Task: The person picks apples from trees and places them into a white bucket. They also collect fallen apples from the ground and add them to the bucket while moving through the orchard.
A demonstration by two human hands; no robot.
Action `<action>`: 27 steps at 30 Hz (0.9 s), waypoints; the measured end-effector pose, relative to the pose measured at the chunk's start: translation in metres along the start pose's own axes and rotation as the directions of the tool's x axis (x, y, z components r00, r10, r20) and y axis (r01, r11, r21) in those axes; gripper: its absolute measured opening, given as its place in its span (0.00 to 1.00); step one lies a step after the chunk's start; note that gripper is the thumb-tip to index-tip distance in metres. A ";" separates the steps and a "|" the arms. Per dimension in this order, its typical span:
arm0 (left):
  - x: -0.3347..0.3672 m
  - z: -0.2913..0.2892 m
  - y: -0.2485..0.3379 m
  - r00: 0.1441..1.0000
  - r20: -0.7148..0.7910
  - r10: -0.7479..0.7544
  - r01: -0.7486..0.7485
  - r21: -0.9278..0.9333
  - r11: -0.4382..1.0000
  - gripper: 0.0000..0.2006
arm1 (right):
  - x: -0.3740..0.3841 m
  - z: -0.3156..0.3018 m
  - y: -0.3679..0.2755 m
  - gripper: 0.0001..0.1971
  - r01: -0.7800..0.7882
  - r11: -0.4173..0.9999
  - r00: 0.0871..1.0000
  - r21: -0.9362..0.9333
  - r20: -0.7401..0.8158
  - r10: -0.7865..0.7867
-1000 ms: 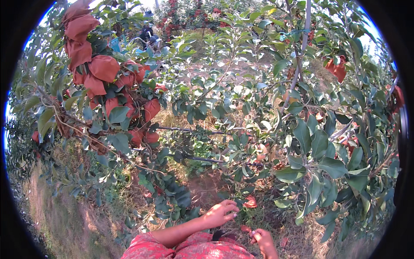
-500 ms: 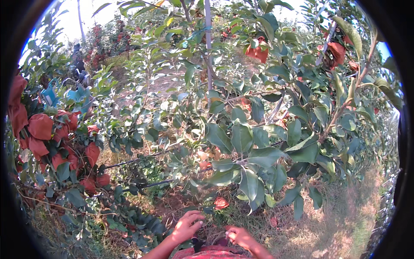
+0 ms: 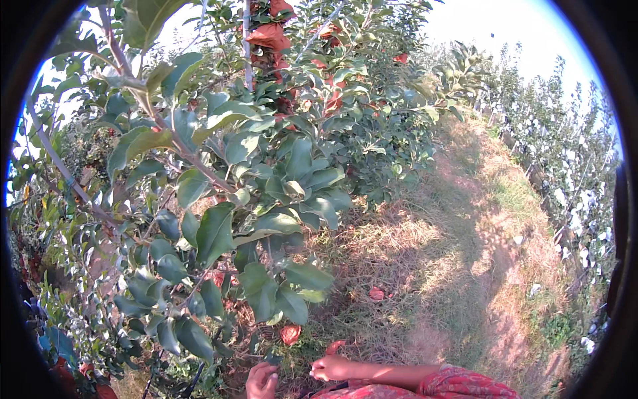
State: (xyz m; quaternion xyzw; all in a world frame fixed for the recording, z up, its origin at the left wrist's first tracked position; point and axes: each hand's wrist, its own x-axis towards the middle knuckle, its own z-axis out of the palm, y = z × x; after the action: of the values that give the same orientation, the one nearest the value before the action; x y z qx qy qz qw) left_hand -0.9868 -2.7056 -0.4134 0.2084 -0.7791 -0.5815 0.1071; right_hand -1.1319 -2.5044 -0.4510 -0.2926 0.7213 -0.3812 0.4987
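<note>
Sunlit grassy path point(image 3: 458, 266), bright sky point(image 3: 525, 36)

Both hands are at the near edge, the left hand point(image 3: 262, 381) just beside the right hand point(image 3: 332, 367), with a paper scrap point(image 3: 334, 347) at the right one's fingers. A little beyond them, a paper bag point(image 3: 290, 334) lies on the ground, and a second bag point(image 3: 377, 293) lies farther out and to its right. The apple tree's branch point(image 3: 193, 156) reaches across on the left, above and ahead of the left hand. Behind it stands a pole point(image 3: 248, 46), with bagged fruit point(image 3: 269, 36) hanging just to the pole's right. A grassy path point(image 3: 458, 266) runs away on the right, between these trees and another tree row point(image 3: 578, 206) along the far right side.
</note>
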 end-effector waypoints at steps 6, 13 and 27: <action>0.017 0.043 0.027 0.995 0.094 0.015 -0.019 0.048 0.999 0.09 | -0.038 -0.005 0.018 0.16 0.143 0.985 0.974 -0.096 -0.162 -0.157; 0.037 0.080 0.048 0.914 0.376 0.151 -0.233 0.183 0.955 0.11 | -0.041 -0.009 0.052 0.14 0.219 0.965 0.886 -0.145 -0.385 -0.259; 0.085 0.115 0.041 0.806 0.565 0.174 -0.317 0.164 0.934 0.11 | -0.097 -0.030 0.048 0.14 -0.021 0.999 0.719 -0.034 -0.695 -0.008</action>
State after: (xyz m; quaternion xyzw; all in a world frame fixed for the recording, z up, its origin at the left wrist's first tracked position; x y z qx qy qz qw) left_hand -1.1179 -2.6355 -0.4151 -0.0560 -0.8646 -0.4944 -0.0699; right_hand -1.1297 -2.3932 -0.4366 -0.1357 0.8640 -0.4472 0.1874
